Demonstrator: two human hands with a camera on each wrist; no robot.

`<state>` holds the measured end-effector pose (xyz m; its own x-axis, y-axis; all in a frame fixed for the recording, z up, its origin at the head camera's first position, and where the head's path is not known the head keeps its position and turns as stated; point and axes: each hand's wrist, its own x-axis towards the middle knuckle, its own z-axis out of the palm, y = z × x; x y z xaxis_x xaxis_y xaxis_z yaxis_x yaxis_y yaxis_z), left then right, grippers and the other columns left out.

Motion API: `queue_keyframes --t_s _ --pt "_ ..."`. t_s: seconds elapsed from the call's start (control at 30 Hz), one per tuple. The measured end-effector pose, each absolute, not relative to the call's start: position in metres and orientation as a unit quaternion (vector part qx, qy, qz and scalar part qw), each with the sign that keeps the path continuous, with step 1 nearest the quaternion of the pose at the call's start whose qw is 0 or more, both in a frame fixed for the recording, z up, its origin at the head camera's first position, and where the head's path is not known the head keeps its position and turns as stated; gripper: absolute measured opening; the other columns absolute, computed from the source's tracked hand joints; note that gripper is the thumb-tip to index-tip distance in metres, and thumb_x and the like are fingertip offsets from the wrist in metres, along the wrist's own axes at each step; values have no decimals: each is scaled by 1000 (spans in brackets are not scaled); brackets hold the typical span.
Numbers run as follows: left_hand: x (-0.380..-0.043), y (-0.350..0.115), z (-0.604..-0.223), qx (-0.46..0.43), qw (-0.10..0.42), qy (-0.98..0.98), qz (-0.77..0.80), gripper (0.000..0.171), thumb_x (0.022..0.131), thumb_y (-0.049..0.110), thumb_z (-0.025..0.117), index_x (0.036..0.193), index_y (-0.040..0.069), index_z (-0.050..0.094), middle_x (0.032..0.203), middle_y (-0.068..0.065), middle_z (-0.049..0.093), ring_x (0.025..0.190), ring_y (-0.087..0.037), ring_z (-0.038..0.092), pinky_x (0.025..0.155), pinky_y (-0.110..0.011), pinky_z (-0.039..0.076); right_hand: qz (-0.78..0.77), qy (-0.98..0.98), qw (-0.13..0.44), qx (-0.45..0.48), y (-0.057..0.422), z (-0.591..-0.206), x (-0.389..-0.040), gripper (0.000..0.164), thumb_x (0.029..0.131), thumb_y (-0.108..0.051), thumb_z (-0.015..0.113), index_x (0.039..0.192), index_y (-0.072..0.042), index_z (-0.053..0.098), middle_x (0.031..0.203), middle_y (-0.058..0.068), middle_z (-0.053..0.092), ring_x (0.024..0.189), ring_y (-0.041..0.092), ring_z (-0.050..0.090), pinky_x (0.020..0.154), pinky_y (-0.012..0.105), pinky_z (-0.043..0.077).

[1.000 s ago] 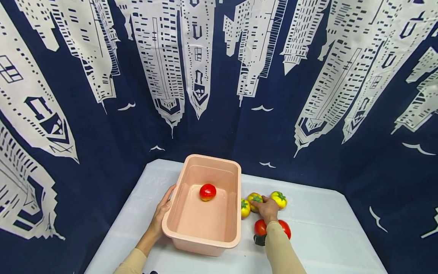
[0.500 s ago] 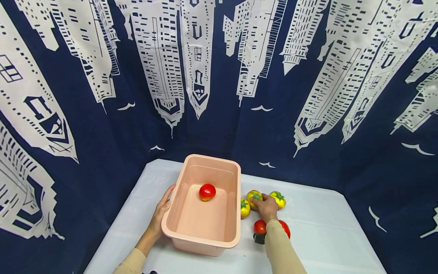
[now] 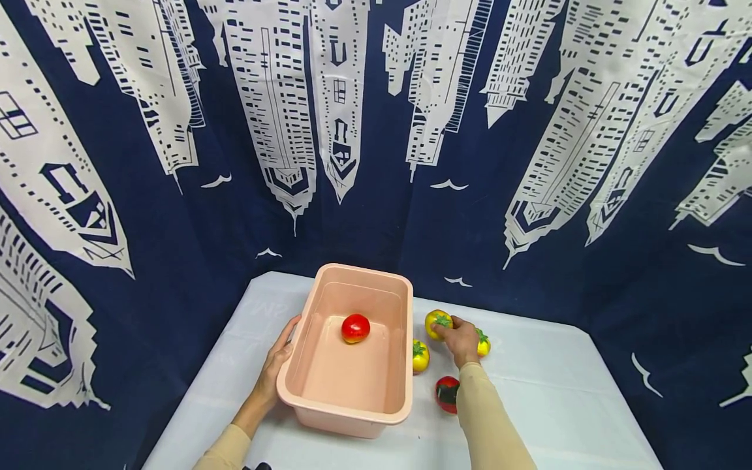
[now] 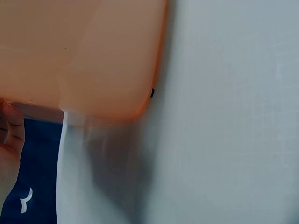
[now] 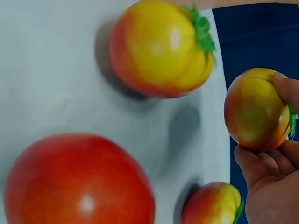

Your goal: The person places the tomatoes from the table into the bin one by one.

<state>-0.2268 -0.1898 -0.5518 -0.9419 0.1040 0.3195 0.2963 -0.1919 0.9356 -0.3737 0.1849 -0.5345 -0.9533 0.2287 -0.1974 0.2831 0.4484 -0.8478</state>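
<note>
My right hand (image 3: 461, 341) pinches a yellow tomato (image 3: 438, 324) with a green leafy top; in the right wrist view thumb and fingers hold this tomato (image 5: 256, 109) above the table. A second yellow tomato (image 3: 420, 356) lies against the bin's right side in the head view, and a third (image 3: 483, 343) is partly hidden behind my right hand. A red tomato-like fruit (image 3: 445, 405) sits below my wrist, partly covered by a black piece at the sleeve. My left hand (image 3: 276, 365) grips the left side of a pink plastic bin (image 3: 405, 365), where one red fruit (image 3: 356, 328) lies.
A white cloth-covered table (image 3: 558, 391) extends right of the fruit. Behind it hangs a dark blue curtain (image 3: 376, 235) printed with white buildings. In the left wrist view the bin's wall (image 4: 93, 60) fills the upper left, above the white tabletop.
My right hand has lifted the middle yellow tomato up and away from the others. The forearm now covers the rightmost red fruit. The left hand and bin have stayed in place.
</note>
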Motion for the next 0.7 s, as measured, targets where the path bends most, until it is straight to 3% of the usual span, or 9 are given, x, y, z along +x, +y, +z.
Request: queue_keyframes --t_s 0.27,0.53,0.7 --pt "-228 -192 -553 -159 65 -631 -756 59 97 22 28 156 18 19 156 -28 22 131 -11 45 104 -29 39 -516 843 17 152 177 -526 -380 72 85 -26 72 145 -1 42 143 23 49 125 36 48 108 49 40" --pt "-227 -191 -553 -158 61 -635 -754 60 97 22 28 156 19 19 159 -21 23 136 -16 41 106 -30 37 -510 848 -9 142 176 -511 -383 74 85 -28 73 146 -1 41 141 22 52 123 36 49 107 49 41" --pt "-227 -191 -554 -154 63 -632 -757 59 97 23 28 156 19 19 157 -26 23 132 -14 44 104 -29 38 -531 836 -19 134 173 -499 -385 74 84 -26 74 146 -1 42 141 21 52 123 35 50 106 48 42"
